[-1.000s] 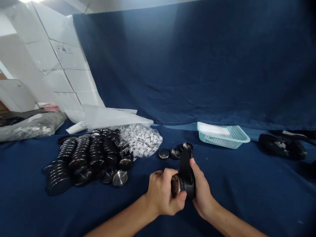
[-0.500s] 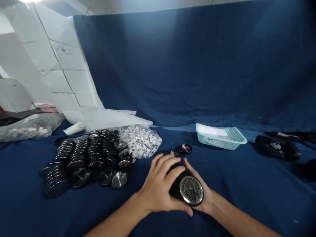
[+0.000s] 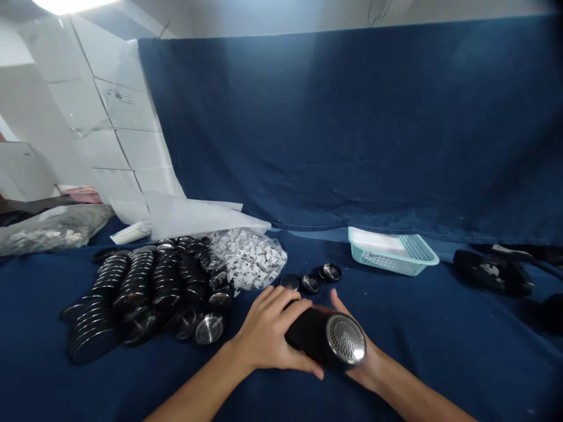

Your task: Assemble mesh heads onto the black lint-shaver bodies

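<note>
A black fabric shaver (image 3: pixel 310 337) lies between my hands, its round perforated metal head (image 3: pixel 346 339) facing me and to the right. My left hand (image 3: pixel 272 334) wraps over its rear end, with the fingers on top and the thumb along the lower side. From the right, my right hand (image 3: pixel 367 360) cups it. The shaver hides most of the right fingers, and one digit points up beyond it. Just past the hands lie several black round caps (image 3: pixel 310 284). A loose perforated metal disc in a black ring (image 3: pixel 209 329) rests to the left.
Long rows of stacked black round parts (image 3: pixel 136 281) fill the left side. Behind them sits a clear bag of small white pieces (image 3: pixel 253 258). A pale turquoise basket (image 3: pixel 387 262) stands at the back right, near a black bundle (image 3: pixel 490 272). White boxes (image 3: pixel 141 143) rise at left.
My left hand has slid left and back along the shaver, so more of its black body shows. The shaver's head has tipped slightly upward. The view has shifted a little.
</note>
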`<state>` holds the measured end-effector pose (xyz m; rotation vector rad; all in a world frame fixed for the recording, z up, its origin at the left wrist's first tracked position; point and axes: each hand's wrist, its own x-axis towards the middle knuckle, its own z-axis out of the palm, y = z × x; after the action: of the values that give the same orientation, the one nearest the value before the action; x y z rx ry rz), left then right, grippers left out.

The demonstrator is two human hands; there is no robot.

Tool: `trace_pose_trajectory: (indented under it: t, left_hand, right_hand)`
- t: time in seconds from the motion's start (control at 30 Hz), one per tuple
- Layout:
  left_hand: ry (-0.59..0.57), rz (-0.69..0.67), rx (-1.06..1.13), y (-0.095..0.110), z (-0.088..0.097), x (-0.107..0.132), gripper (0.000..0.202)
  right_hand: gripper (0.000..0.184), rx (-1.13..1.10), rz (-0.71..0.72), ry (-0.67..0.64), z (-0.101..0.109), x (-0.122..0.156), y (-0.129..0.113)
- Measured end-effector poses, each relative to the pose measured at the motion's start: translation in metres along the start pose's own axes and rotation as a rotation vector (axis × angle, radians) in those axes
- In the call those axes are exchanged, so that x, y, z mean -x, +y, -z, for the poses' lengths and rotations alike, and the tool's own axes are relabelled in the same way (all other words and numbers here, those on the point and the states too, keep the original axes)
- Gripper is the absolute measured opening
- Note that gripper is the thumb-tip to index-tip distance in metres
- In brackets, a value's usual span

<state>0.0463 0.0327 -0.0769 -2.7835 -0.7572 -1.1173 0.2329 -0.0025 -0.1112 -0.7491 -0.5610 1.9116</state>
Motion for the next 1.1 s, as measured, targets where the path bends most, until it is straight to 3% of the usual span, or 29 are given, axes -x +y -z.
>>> trace_pose_trajectory:
  t: [0.1, 0.27, 0.4, 0.73, 0.9, 1.1]
  left_hand:
    - [0.066, 0.117, -0.01, -0.01, -0.004, 0.004, 0.076]
    - [-0.145, 0.231, -0.036, -0.024, -0.008, 0.008, 0.068]
    - [-0.198, 0.253, -0.057, -0.02, -0.01, 0.008, 0.069]
    - [-0.243, 0.347, -0.002, 0.001, -0.016, 0.008, 0.066]
    - [-0.289, 0.399, -0.025, 0.001, -0.018, 0.008, 0.071]
    - [-0.305, 0.408, -0.053, 0.004, -0.015, 0.005, 0.067]
  right_hand:
    - [0.057, -0.037, 0.118, -0.135, 0.004, -0.005, -0.005]
    - [0.048, 0.015, 0.105, -0.233, 0.012, -0.007, -0.008]
    - [0.04, 0.042, 0.11, -0.236, 0.018, -0.006, -0.006]
    - [0.044, 0.068, 0.136, -0.336, 0.022, -0.004, -0.01]
    - [0.031, 0.042, 0.162, -0.294, 0.02, -0.005, -0.01]
    - [0.031, 0.032, 0.151, -0.263, 0.019, -0.004, -0.008]
